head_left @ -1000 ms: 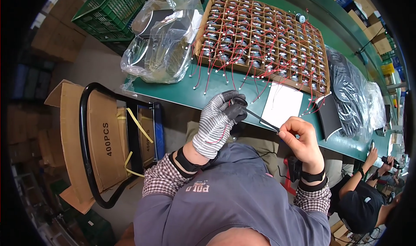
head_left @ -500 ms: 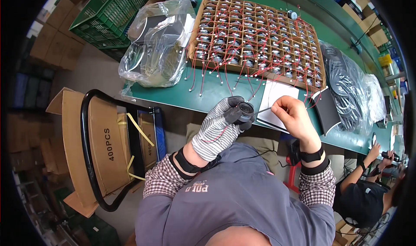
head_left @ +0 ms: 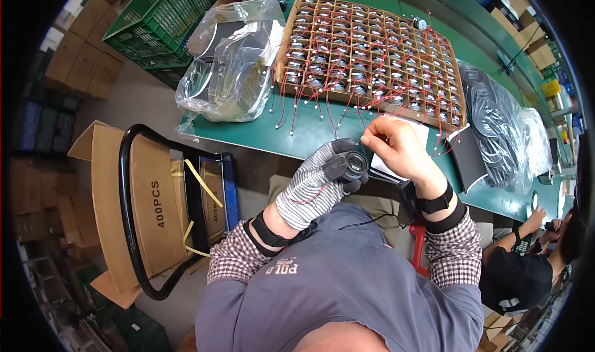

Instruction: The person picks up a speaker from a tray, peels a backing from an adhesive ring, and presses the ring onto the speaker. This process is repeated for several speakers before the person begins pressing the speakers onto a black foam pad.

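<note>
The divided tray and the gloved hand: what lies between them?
In the head view, bare green bench with loose red wire ends trailing from the tray; the left hand holds a small round black part.

The bare right hand (head_left: 396, 150) has travelled from low at the person's right, where it held a thin dark tool against the white sheet (head_left: 396, 157), up and leftward until its fingertips sit just above the round black part (head_left: 354, 164). The gloved left hand (head_left: 316, 181) has tilted that part, so its ringed face now shows. The tool is no longer seen in the right hand.
</note>
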### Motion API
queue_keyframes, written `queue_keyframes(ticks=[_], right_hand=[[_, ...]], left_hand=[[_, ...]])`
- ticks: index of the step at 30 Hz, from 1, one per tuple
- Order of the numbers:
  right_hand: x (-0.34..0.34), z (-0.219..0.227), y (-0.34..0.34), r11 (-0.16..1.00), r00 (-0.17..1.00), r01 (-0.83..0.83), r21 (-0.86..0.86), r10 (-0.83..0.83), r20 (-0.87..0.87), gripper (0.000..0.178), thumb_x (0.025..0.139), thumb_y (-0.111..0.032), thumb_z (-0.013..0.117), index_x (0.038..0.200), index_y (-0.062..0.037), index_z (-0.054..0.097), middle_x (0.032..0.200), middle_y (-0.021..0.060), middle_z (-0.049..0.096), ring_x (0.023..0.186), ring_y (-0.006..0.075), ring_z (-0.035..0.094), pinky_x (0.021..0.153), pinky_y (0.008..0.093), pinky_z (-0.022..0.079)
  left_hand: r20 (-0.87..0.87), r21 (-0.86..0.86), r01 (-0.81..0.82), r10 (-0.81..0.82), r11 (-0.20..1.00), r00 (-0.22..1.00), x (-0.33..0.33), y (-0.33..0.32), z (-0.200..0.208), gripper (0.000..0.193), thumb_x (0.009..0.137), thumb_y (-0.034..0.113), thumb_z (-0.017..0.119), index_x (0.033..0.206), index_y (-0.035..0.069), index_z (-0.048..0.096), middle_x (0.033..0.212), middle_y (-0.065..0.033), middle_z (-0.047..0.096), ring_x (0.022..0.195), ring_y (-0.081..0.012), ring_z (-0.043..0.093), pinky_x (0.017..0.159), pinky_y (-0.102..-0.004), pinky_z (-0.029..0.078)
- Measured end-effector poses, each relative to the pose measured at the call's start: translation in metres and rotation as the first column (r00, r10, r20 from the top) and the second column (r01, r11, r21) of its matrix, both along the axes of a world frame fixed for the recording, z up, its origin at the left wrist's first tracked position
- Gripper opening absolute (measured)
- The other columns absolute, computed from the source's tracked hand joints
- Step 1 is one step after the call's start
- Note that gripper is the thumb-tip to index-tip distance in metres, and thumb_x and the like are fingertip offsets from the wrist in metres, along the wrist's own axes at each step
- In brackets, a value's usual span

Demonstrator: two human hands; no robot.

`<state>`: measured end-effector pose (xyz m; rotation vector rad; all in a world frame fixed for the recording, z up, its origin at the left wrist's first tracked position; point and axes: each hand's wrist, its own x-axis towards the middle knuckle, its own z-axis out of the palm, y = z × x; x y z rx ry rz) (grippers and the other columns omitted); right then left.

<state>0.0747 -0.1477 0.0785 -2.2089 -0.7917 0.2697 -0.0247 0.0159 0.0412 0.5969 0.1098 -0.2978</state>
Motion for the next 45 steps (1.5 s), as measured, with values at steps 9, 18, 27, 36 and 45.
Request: queue_keyframes(ticks=[9,18,27,36,45], right_hand=[[-0.005,0.005,0.017,0.997,0.987,-0.034,0.062,0.043,-0.154,0.012,0.081,-0.01,0.063,0.078,-0.0001,0.057,0.067,0.0013,0.05,0.059,0.0067,0.044,0.052,0.0232,0.037],[-0.003,0.002,0.022,0.982,0.961,-0.099,0.162,0.137,-0.242,0.014,0.081,-0.014,0.065,0.082,-0.0003,0.06,0.07,0.0012,0.053,0.062,0.0064,0.047,0.054,0.023,0.039],[-0.015,-0.007,0.01,0.912,0.851,0.145,0.384,0.082,-0.518,0.02,0.082,-0.015,0.064,0.093,0.0005,0.062,0.076,-0.0001,0.055,0.064,0.0063,0.05,0.055,0.0211,0.04],[-0.035,-0.027,0.009,0.704,0.792,0.306,0.64,0.184,-0.581,0.02,0.084,-0.019,0.061,0.091,0.0002,0.062,0.073,-0.0001,0.053,0.056,0.0044,0.043,0.049,0.0189,0.032],[-0.026,-0.015,0.001,0.82,0.73,0.376,0.432,0.025,-0.683,0.028,0.084,-0.028,0.061,0.074,-0.0022,0.057,0.058,-0.0029,0.045,0.05,0.0047,0.038,0.045,0.0196,0.027]], left_hand=[[0.007,0.088,0.119,-0.121,0.989,0.993,0.005,0.008,0.013,0.042,0.085,0.027,0.058,0.118,0.005,0.047,0.087,-0.0023,0.057,0.076,-0.0119,0.059,0.063,-0.0204,0.046],[-0.002,-0.021,0.169,-0.169,0.985,0.986,0.007,0.014,0.001,0.05,0.081,0.033,0.063,0.119,0.005,0.046,0.088,-0.0013,0.056,0.074,-0.0084,0.058,0.061,-0.0188,0.045],[0.051,-0.155,0.145,-0.139,0.977,0.989,0.009,0.01,-0.009,0.054,0.08,0.027,0.065,0.121,0.002,0.042,0.096,-0.0057,0.057,0.075,-0.0126,0.059,0.061,-0.021,0.048],[-0.041,-0.113,0.003,-0.008,0.994,0.999,0.009,0.008,-0.004,0.061,0.077,0.011,0.068,0.126,0.001,0.033,0.096,-0.0087,0.057,0.077,-0.0148,0.059,0.066,-0.0267,0.051],[0.479,0.615,-0.531,0.259,0.584,0.839,0.008,0.002,-0.023,0.07,0.066,0.009,0.078,0.122,0.002,0.038,0.089,-0.0073,0.056,0.075,-0.014,0.058,0.069,-0.0264,0.051]])
